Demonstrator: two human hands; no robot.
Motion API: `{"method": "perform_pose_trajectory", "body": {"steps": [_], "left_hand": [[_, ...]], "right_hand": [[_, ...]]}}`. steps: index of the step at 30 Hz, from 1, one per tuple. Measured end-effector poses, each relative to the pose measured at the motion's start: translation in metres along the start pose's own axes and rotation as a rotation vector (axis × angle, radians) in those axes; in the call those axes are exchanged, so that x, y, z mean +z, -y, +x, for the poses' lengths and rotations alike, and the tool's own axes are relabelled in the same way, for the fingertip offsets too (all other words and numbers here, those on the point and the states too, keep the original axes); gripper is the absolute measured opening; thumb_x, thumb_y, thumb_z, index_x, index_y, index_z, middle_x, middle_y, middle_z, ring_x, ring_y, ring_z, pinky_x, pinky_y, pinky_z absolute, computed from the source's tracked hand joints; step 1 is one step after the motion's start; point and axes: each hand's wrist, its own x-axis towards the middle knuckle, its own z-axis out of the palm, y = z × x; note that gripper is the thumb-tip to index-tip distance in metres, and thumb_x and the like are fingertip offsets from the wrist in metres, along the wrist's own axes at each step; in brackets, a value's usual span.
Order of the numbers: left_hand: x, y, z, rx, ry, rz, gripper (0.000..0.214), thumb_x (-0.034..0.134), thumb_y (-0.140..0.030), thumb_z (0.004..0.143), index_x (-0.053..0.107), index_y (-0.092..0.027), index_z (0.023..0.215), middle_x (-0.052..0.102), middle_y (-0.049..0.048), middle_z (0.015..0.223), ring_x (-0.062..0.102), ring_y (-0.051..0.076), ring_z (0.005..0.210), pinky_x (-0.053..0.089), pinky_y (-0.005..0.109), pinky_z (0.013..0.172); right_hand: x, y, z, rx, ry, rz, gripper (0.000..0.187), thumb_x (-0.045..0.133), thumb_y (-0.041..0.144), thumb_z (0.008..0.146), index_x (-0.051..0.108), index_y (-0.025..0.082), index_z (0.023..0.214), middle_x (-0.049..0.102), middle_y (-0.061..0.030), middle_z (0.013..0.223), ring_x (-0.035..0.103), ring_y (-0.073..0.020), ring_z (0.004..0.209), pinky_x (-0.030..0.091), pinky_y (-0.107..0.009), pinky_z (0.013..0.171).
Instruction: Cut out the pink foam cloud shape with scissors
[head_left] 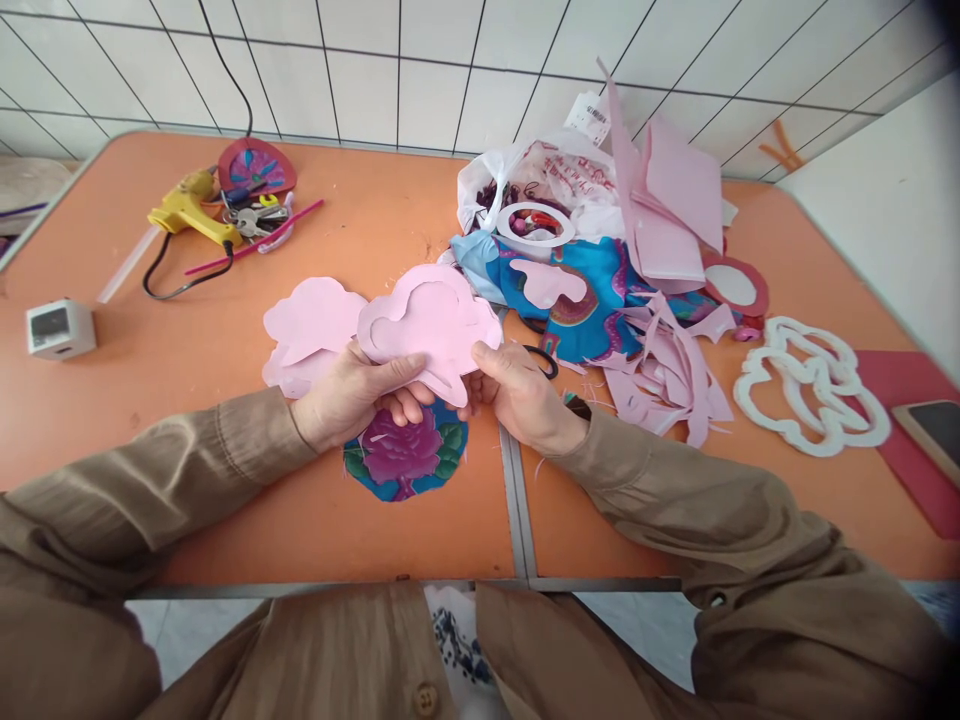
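Between my two hands is a pink foam cutout (442, 300) with a scalloped, cloud-like outline and a curved layer or slit on its face. My left hand (367, 390) pinches its lower left edge, thumb on top and fingers beneath. My right hand (521, 390) grips the lower right edge between thumb and fingers. Just behind my left hand, more pink scalloped cutouts (311, 320) lie on the table. Under the held piece rests a round blue fabric piece (405, 460) with a purple flower, partly covered by my left fingers. Black scissor handles (544, 362) show beside my right hand.
On the orange table (262, 520), a yellow glue gun (196, 212) with its cord lies at back left, near a small white cube (61, 330). Fabric (592, 330), pink scraps (675, 370), a plastic bag (570, 170) and white cloud-shaped frames (814, 390) crowd the right.
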Motion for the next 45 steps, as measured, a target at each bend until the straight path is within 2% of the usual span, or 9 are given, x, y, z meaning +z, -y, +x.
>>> {"method": "perform_pose_trajectory", "body": {"steps": [8,12,18,24,29,33,37,41,45], "left_hand": [[0.000,0.003,0.000,0.032,0.014,0.065,0.035,0.081,-0.043,0.075,0.070,-0.011,0.069,0.070,0.0031,0.060,0.062,0.010,0.044,0.052,0.017,0.043],[0.000,0.005,0.000,0.029,0.022,0.059,0.037,0.081,-0.045,0.074,0.070,-0.010,0.069,0.070,0.0036,0.060,0.062,0.010,0.044,0.048,0.016,0.040],[0.000,0.004,0.000,0.026,0.035,0.080,0.041,0.080,-0.049,0.074,0.070,-0.010,0.066,0.065,0.0028,0.051,0.061,0.010,0.043,0.046,0.016,0.039],[-0.002,0.005,0.000,0.016,0.042,0.082,0.043,0.081,-0.051,0.072,0.072,-0.009,0.067,0.067,0.0043,0.054,0.061,0.011,0.044,0.047,0.018,0.041],[-0.004,0.005,0.000,-0.007,0.045,0.091,0.041,0.079,-0.048,0.075,0.073,-0.009,0.070,0.069,0.0061,0.056,0.063,0.011,0.045,0.047,0.018,0.041],[-0.003,0.005,-0.001,-0.006,0.054,0.083,0.040,0.081,-0.047,0.074,0.073,-0.009,0.069,0.069,0.0053,0.056,0.063,0.011,0.044,0.048,0.017,0.039],[-0.001,0.004,0.000,-0.003,0.043,0.058,0.038,0.083,-0.045,0.072,0.072,-0.009,0.066,0.070,0.0036,0.056,0.063,0.010,0.042,0.048,0.015,0.039],[-0.001,0.002,0.000,-0.016,0.010,0.037,0.037,0.085,-0.044,0.069,0.073,-0.010,0.065,0.071,0.0030,0.056,0.063,0.010,0.041,0.051,0.015,0.041],[0.000,0.000,0.000,-0.029,-0.013,0.022,0.038,0.087,-0.045,0.066,0.073,-0.010,0.064,0.071,0.0030,0.055,0.061,0.009,0.039,0.052,0.015,0.041]], "right_hand": [[0.009,0.003,0.000,0.014,-0.094,-0.024,0.030,0.073,0.043,0.075,0.063,0.017,0.063,0.062,0.0004,0.054,0.054,-0.0122,0.044,0.044,-0.026,0.043],[0.007,-0.004,0.001,0.017,-0.118,-0.035,0.023,0.075,0.039,0.075,0.065,0.018,0.072,0.062,0.0011,0.056,0.054,-0.0128,0.045,0.044,-0.026,0.042],[0.003,-0.006,0.001,0.001,-0.072,-0.013,0.034,0.069,0.044,0.083,0.062,0.019,0.062,0.062,0.0000,0.053,0.054,-0.0127,0.046,0.041,-0.026,0.045],[0.005,-0.008,0.001,0.012,-0.116,-0.038,0.032,0.073,0.044,0.079,0.062,0.019,0.063,0.060,0.0009,0.052,0.051,-0.0134,0.047,0.040,-0.028,0.046],[0.003,-0.008,0.002,-0.048,-0.116,-0.003,0.024,0.075,0.038,0.079,0.062,0.020,0.069,0.060,0.0022,0.060,0.050,-0.0127,0.055,0.043,-0.028,0.054],[0.005,-0.007,0.002,-0.029,-0.133,-0.045,0.027,0.078,0.035,0.075,0.058,0.020,0.065,0.057,0.0031,0.055,0.049,-0.0122,0.050,0.041,-0.028,0.050],[0.004,-0.010,0.002,-0.027,-0.131,-0.045,0.028,0.075,0.041,0.078,0.061,0.019,0.066,0.060,0.0017,0.057,0.052,-0.0126,0.052,0.043,-0.027,0.050],[0.002,-0.010,0.003,-0.050,-0.071,-0.010,0.034,0.069,0.045,0.083,0.061,0.019,0.063,0.062,0.0011,0.055,0.054,-0.0126,0.050,0.045,-0.026,0.049],[0.004,-0.007,0.003,-0.043,-0.067,0.003,0.034,0.069,0.044,0.082,0.061,0.018,0.062,0.062,0.0012,0.054,0.053,-0.0116,0.046,0.042,-0.025,0.044]]}}
